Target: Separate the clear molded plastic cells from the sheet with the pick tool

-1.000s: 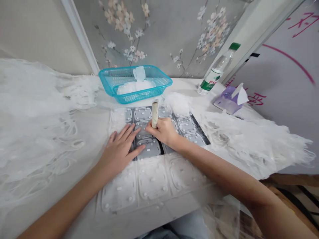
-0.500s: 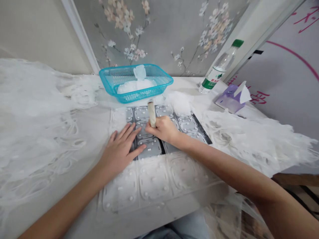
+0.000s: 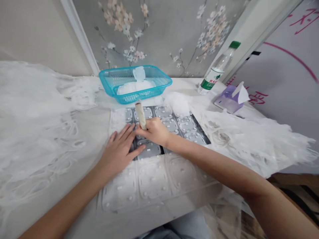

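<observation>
A translucent plastic sheet (image 3: 152, 179) moulded with rows of rounded-square lid shapes lies on the white table, its upper part over a black mat (image 3: 204, 135). My left hand (image 3: 121, 141) rests flat on the sheet's left side, fingers spread. My right hand (image 3: 156, 131) is closed in a fist around a tool with a beige wrapped handle (image 3: 141, 114). That handle sticks up out of the fist, leaning left; its working end is hidden beneath the hand. The right fist sits over the middle lid shapes, close to my left fingertips.
Behind the sheet stands a blue basket (image 3: 139, 98) with clear plastic pieces inside. A water bottle (image 3: 211, 78) and a purple tissue pack (image 3: 229, 98) are at the back right. Heaps of plastic offcuts (image 3: 259, 142) lie on the right and plastic scraps (image 3: 37, 109) on the left.
My right hand has moved left across the sheet with the tool, bringing it nearer my left hand. The handle leans further left. My left hand stays in place.
</observation>
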